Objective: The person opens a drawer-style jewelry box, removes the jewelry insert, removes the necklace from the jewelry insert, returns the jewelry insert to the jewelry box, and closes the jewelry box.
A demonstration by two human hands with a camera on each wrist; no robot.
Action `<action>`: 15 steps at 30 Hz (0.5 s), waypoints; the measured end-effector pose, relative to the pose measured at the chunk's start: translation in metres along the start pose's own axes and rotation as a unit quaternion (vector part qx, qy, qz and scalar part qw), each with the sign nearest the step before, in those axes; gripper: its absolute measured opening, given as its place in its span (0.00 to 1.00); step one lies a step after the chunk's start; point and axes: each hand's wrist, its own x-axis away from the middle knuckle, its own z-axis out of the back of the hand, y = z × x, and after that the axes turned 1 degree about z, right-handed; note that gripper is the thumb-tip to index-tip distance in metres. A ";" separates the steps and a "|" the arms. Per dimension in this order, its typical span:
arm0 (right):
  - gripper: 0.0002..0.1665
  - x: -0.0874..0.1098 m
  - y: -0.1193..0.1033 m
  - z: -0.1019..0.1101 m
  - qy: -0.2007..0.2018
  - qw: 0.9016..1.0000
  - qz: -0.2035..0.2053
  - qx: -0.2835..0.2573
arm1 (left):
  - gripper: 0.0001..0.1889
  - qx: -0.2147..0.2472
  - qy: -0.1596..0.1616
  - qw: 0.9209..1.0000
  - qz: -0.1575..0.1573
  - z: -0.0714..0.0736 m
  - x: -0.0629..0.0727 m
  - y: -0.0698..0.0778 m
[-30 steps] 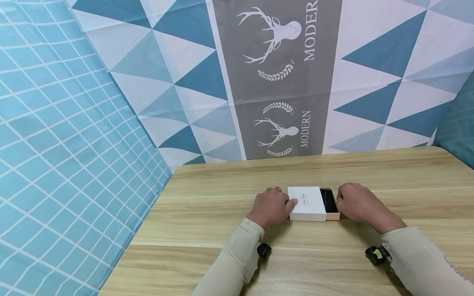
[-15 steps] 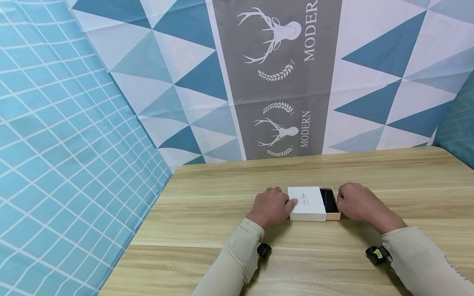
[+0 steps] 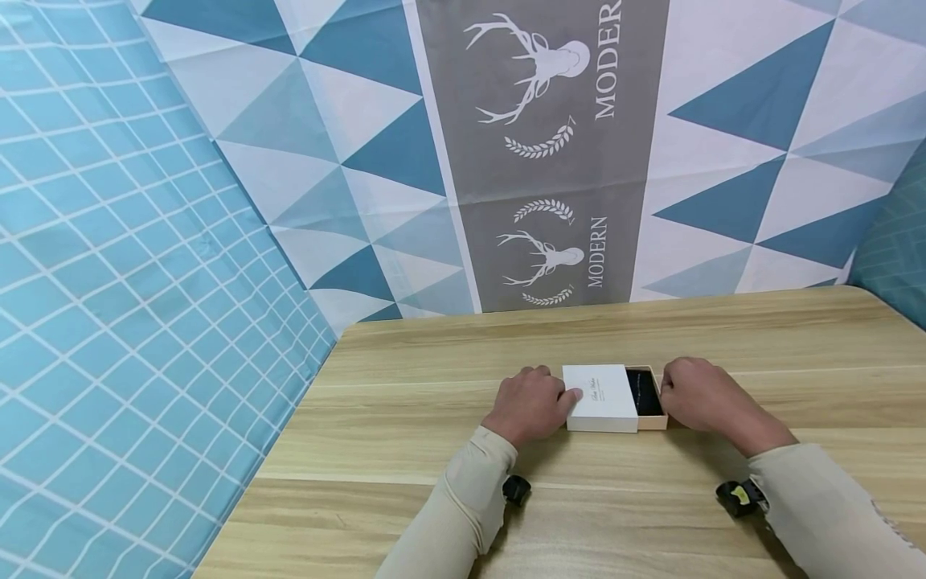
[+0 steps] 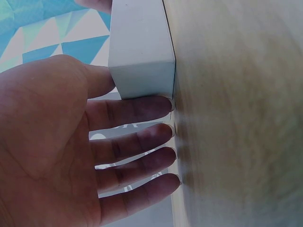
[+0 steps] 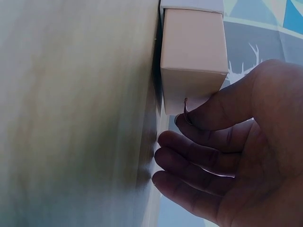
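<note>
A white jewellery box sleeve [image 3: 599, 394] with small printed writing lies on the table, its pale pink drawer [image 3: 653, 423] partly out on the right. Inside the drawer is a black insert [image 3: 641, 398] bearing a thin silvery chain. My left hand [image 3: 530, 404] holds the sleeve at its left end, thumb on the top and index finger against the end face [image 4: 144, 81]. At the drawer's outer end, my right hand [image 3: 700, 397] pinches a small ribbon pull tab [image 5: 186, 108] between thumb and index finger. The other right fingers curl loosely close to the table.
The wood-grain table [image 3: 434, 354] extends around the box on all sides. Behind it hangs a patterned cloth [image 3: 550, 177] with deer heads and triangles. A blue checked cloth [image 3: 130, 281] hangs on the left. Both wrists carry small black devices [image 3: 517, 490].
The drawer has slid slightly further right out of the sleeve, and the right hand has moved with it. The left hand and sleeve have stayed nearly still.
</note>
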 end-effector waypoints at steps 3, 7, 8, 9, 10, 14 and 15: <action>0.16 0.000 0.000 0.000 0.002 1.000 0.002 0.000 | 0.22 0.001 0.001 1.000 -0.001 0.000 0.000 0.000; 0.16 0.000 0.000 0.001 0.001 1.000 0.001 0.000 | 0.22 0.002 0.000 1.000 -0.002 0.001 0.000 0.000; 0.16 0.000 0.000 0.001 0.000 1.000 0.000 0.000 | 0.22 0.002 0.000 1.000 -0.002 0.001 0.000 0.000; 0.16 0.000 0.000 0.001 0.000 1.000 0.000 -0.001 | 0.22 0.001 -0.001 1.000 -0.002 0.001 0.000 0.000; 0.16 0.000 0.000 0.001 -0.001 1.000 -0.001 -0.001 | 0.22 0.001 -0.001 1.000 -0.001 0.001 0.000 0.001; 0.16 0.001 0.001 0.001 -0.003 1.000 0.001 -0.002 | 0.22 -0.002 -0.002 1.000 0.000 0.001 0.000 0.001; 0.16 0.001 0.001 0.001 -0.003 1.000 0.001 -0.001 | 0.22 -0.002 -0.002 1.000 0.000 0.001 0.000 0.001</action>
